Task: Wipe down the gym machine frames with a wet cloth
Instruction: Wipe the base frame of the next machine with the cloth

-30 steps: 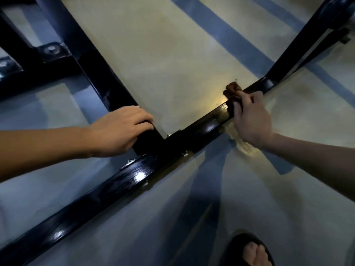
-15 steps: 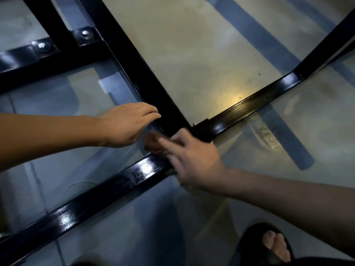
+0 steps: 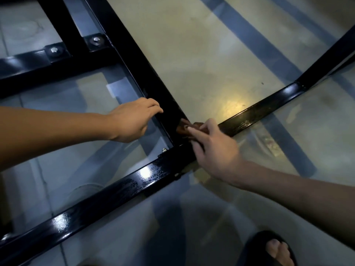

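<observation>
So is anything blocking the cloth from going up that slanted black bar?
Possibly the left hand: it rests on the bar just above the brown cloth held by the right hand. Beyond it, nothing visible.

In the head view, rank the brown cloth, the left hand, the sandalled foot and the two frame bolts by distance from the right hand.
1. brown cloth, under the right hand fingers.
2. left hand, just left.
3. sandalled foot, bottom right.
4. frame bolts, upper left.
</observation>
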`<state>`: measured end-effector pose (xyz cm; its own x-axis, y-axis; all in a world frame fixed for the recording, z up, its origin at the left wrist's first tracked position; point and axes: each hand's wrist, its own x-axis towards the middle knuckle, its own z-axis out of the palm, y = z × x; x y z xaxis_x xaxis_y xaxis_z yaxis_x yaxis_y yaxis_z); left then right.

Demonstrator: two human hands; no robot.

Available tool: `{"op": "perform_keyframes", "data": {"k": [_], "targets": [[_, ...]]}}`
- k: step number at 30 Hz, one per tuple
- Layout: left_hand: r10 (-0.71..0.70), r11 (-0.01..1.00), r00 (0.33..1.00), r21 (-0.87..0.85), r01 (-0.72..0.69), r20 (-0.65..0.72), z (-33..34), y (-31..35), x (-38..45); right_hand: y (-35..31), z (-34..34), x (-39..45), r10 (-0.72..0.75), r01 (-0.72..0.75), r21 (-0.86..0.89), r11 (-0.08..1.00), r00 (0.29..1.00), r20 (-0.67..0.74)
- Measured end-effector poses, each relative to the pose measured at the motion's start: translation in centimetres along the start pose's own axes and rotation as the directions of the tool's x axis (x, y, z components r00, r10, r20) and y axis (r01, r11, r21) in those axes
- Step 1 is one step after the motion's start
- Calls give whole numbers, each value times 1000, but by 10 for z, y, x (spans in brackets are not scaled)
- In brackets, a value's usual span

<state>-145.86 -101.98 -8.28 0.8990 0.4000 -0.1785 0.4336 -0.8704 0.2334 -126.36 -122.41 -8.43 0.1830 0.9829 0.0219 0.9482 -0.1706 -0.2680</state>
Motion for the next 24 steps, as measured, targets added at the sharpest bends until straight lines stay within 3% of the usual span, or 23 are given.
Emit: {"op": "perform_keyframes", "data": {"k": [3,5,7,9,11,12,14,16,18,20,24], "targets": [[-123,987,992,-104,125,26,-3,2,3,-10,2,0,-142,142,16,990,989,44],[-191,963,981,-185,193,31,-6,6,6,10,-4,8,-99,99,0,995,995,24],[-250,935,968,-251,250,32,-10,9,8,49,-15,27,111,-110,-45,993,994,11],[-289,913,956,-290,289,45,-13,14,10,93,-35,48,345,-341,-69,938,936,64],[-326,884,945,-342,319,36,-20,18,13,116,-59,67,488,-499,116,859,866,109],[-347,864,938,-382,329,25,-25,20,17,119,-69,76,565,-579,323,749,812,145],[-391,811,920,-469,349,9,-39,26,25,111,-89,93,622,-612,703,361,720,307],[-426,796,903,-495,348,-49,-58,34,35,91,-114,109,451,-543,839,38,759,470],[-450,799,884,-498,336,-125,-81,43,47,72,-144,129,253,-495,864,-94,827,502],[-462,799,873,-502,331,-160,-108,52,57,54,-173,147,174,-488,867,-102,849,499],[-471,789,858,-535,303,-207,-169,63,79,28,-227,191,202,-453,889,65,879,432]]}}
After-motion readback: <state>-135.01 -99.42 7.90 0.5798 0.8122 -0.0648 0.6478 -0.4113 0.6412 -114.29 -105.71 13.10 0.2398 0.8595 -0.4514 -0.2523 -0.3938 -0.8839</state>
